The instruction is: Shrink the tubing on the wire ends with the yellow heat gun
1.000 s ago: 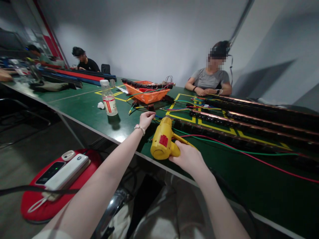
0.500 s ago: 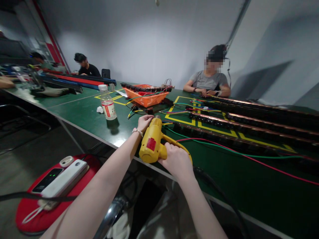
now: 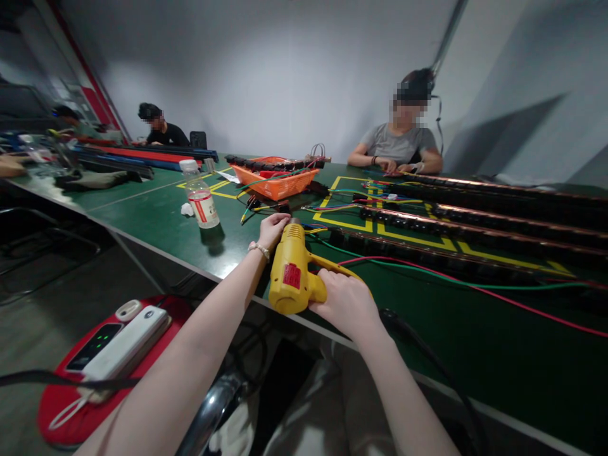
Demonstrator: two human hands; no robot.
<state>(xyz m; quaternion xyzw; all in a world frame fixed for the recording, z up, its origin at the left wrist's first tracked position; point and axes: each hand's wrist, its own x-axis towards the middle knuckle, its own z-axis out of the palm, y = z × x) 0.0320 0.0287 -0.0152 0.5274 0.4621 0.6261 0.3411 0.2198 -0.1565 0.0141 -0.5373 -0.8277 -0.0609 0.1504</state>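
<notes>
My right hand (image 3: 346, 301) is wrapped round the handle of a yellow heat gun (image 3: 289, 272) with a red label, its nozzle pointing away from me over the table. Just left of the nozzle, my left hand (image 3: 273, 229) has its fingers pinched together; whatever they hold is hidden behind the heat gun. Coloured wires (image 3: 316, 232) come out to the right of the nozzle and lead to a long black strip (image 3: 403, 247) on the table. Beyond my left hand lie short wire ends (image 3: 251, 206) with a dark connector.
On the green table (image 3: 142, 221) stand a water bottle (image 3: 202, 199) and an orange basket (image 3: 275, 183) holding a black strip. More copper-edged strips (image 3: 494, 218) lie at the right. A co-worker (image 3: 401, 142) sits opposite. A red stool (image 3: 61, 399) bearing a white power bank (image 3: 126, 342) is at lower left.
The view has shifted slightly. The heat gun and my right hand sit a little further right in the picture; both hands keep their hold.
</notes>
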